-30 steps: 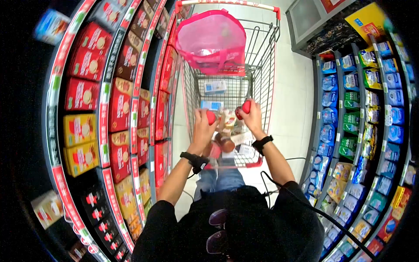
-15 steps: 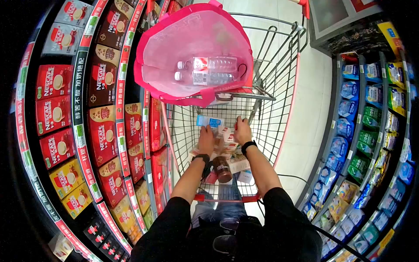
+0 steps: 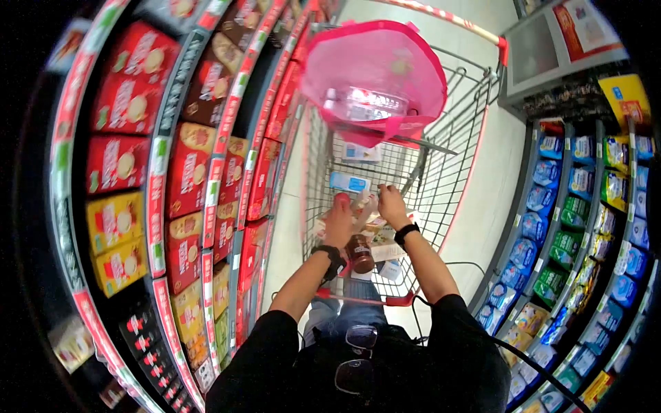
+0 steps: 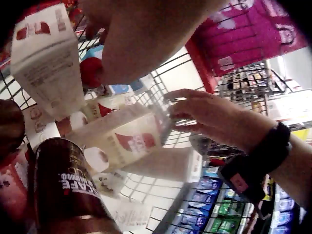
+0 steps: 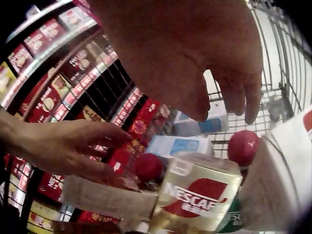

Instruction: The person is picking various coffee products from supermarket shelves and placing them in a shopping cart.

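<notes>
In the head view my left hand [image 3: 339, 224] is over the packages in the shopping cart, its fingers beside a red lid [image 3: 341, 198]. The right wrist view shows those fingers apart, close to the lid [image 5: 148, 166] and not wrapped round it. My right hand [image 3: 392, 206] hovers at the cart's right side. Its fingers [image 5: 236, 97] hang down with nothing between them, above a second red lid [image 5: 243, 146]. A brown coffee jar [image 3: 359, 255] lies nearest my body. Around it are a gold Nescafe box [image 5: 197, 195] and a cream box [image 4: 129, 141].
A pink bag [image 3: 375, 69] with plastic bottles sits at the cart's far end. Blue-and-white boxes [image 3: 349, 182] lie beyond my hands. Shelves of coffee boxes [image 3: 117, 165] stand close on the left, and racks of bagged goods [image 3: 544, 199] on the right. A black cable [image 3: 544, 372] runs along my right arm.
One second ago both hands gripped red-lidded things above the cart. Now both hands are lower among the packages, and the right hand has let go. The head view has tilted and swung between frames.
</notes>
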Available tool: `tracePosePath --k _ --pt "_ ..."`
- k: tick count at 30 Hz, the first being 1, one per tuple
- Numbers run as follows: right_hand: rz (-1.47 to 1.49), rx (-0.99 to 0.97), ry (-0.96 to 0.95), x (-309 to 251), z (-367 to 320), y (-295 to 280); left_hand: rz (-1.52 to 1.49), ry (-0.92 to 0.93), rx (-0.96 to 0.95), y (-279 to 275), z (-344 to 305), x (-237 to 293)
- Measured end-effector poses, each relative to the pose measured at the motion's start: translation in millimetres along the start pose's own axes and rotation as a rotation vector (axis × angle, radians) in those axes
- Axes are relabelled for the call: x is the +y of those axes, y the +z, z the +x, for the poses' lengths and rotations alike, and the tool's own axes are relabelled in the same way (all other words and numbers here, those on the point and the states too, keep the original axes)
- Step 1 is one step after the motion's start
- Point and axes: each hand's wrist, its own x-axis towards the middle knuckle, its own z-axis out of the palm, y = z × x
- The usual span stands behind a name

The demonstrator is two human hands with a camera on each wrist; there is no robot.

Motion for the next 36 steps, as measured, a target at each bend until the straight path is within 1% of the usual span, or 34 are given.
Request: tracePosePath --k 2,3,4,5,6,7,8,10,11,12,13,14,15,16,17,18,19,20,22,24,26,28,31,34,36 --pt "0.055 -0.003 -0.077 -31.4 -22.8 -20.1 -0.085 -0.008 -0.242 -28.4 -25.7 3.3" --pt "0.048 -0.034 -0.114 -59.7 -38.6 -40.5 -0.182 0.103 -0.189 -53.6 -44.6 5.9" --pt "0.065 -0.036 -0.162 -75.1 -49.9 -42.6 -0.269 0.211 -0.125 -83.5 -68.1 11.6" --pt "0.062 0.001 -0.246 -90.9 -63.5 -39.4 -0.379 0.123 -0.211 -114.5 -88.6 18.6" --pt "0.118 0.05 -0.347 -116.5 -79.7 -43.4 -0.492 0.031 -0.276 -138.4 -109.4 21.6" --pt "0.087 0.011 -0.382 -149.0 -100.1 -56.8 -0.45 0.083 -0.278 -140.4 -132.5 12.9" --pt "0.16 -0.076 -0.443 -159.5 -113.0 -47.9 -0.401 0.122 -0.279 -137.8 -157.5 -0.4" --pt "0.27 -0.087 -0.562 -196.3 -152.7 -35.5 -0.578 0.281 0.12 -138.1 -217.9 -25.4" --pt "0.312 -0.227 -0.567 -214.9 -164.8 -27.5 -0.53 0.206 0.092 -162.9 -249.6 -32.4" --pt "0.423 -0.29 -0.536 -252.3 -196.1 -35.0 -0.5 0.13 0.053 -188.0 -286.8 -34.0" --pt "0.314 -0.282 -0.657 -275.8 -218.2 -34.4 -0.464 0.106 0.162 -182.2 -321.4 -49.2" --pt "0.205 -0.262 -0.769 -286.2 -231.7 -24.7 -0.43 0.087 0.26 -175.6 -354.8 -65.0" --pt "0.148 -0.256 -0.763 -283.7 -236.9 -3.6 -0.461 0.019 0.272 -181.0 -391.2 -78.6" --pt "0.091 -0.238 -0.747 -270.6 -240.0 21.1 -0.466 -0.001 0.355 -194.4 -439.2 -86.6" --pt "-0.093 -0.149 -0.684 -246.5 -241.3 52.2 -0.503 -0.074 0.393 -201.4 -483.8 -97.8" --pt "-0.28 -0.074 -0.614 -222.2 -242.2 84.2 -0.549 -0.136 0.435 -196.2 -526.8 -115.4" --pt "-0.41 -0.036 -0.545 -207.5 -244.5 103.2 -0.543 -0.216 0.486 -186.5 -558.6 -128.3" --pt "-0.502 -0.017 -0.491 -205.6 -251.8 120.1 -0.54 -0.284 0.539 -175.3 -595.6 -142.7" --pt "-0.586 -0.017 -0.439 -206.1 -267.9 143.2 -0.605 -0.459 0.577 -196.9 -692.4 -138.0" --pt "-0.637 -0.021 -0.407 -209.0 -281.4 155.7 -0.584 -0.603 0.754 -168.1 -760.8 -147.3" --pt "-0.673 -0.023 -0.382 -204.1 -292.7 161.4 -0.559 -0.724 0.854 -145.5 -821.6 -152.1" --pt "-0.691 -0.012 -0.366 -197.6 -298.1 163.4 -0.57 -0.869 0.962 -118.5 -865.8 -151.7" --pt "-0.694 0.001 -0.361 -177.1 -296.6 159.9 -0.566 -0.949 0.955 -110.9 -910.7 -135.1" --pt "-0.682 0.026 -0.356 -137.8 -286.1 152.5 -0.611 -0.898 0.927 -117.1 -926.3 -127.6" --pt "-0.712 0.098 -0.42 -67.9 -242.4 165.0 -0.531 -0.85 0.862 -124.0 -917.6 -137.5"
